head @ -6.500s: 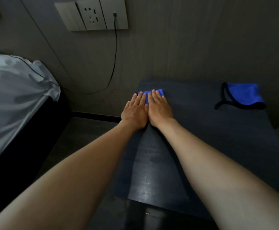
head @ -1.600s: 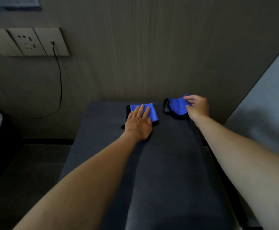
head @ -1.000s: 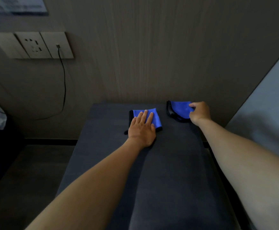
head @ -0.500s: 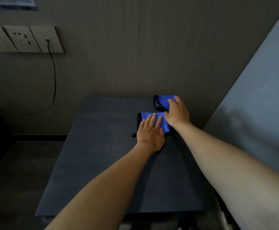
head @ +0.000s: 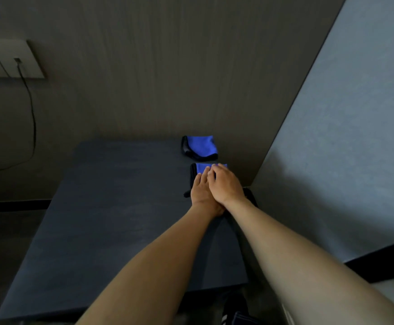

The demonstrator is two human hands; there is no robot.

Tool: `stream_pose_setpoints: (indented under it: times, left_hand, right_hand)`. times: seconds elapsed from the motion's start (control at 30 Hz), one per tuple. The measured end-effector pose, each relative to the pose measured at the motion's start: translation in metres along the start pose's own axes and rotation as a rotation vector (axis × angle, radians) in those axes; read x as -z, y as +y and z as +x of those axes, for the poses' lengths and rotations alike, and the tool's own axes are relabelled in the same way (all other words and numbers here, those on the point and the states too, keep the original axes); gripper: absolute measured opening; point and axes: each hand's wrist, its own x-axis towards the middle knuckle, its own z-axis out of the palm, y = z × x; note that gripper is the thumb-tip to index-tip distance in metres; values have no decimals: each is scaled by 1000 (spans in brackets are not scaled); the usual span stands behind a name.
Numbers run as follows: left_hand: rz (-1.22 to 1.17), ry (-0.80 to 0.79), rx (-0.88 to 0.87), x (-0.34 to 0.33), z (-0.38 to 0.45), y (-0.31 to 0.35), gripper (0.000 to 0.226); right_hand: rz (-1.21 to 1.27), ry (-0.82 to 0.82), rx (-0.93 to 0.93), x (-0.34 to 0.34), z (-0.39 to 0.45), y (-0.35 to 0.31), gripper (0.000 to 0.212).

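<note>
The folded cloth, at the far right of the surface, is pressed down by the flat left hand, overlapped by the flat right hand, just before a second cloth.

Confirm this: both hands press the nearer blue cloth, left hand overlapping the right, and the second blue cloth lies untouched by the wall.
Wrong on the overlap: the head view shows the right hand lying over the left hand. Both do press the nearer blue cloth, and the second blue cloth lies untouched by the wall.
</note>
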Motion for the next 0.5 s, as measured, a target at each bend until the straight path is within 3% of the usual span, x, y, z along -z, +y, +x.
stream_pose_setpoints:
  times: [0.17,0.4,0.5]
  left_hand:
    - [51,9,-18,-11,-4,13,94]
    - [-28,57,-120,-15,-36,-6,81]
    - [-67,83,-179,-17,-55,-13,78]
  right_hand:
    - [-17,-196,-20,5,-11,9,53]
    - [144,-293,-56,2,-43,0,61]
    - [100,-332,-4,5,-65,2,60]
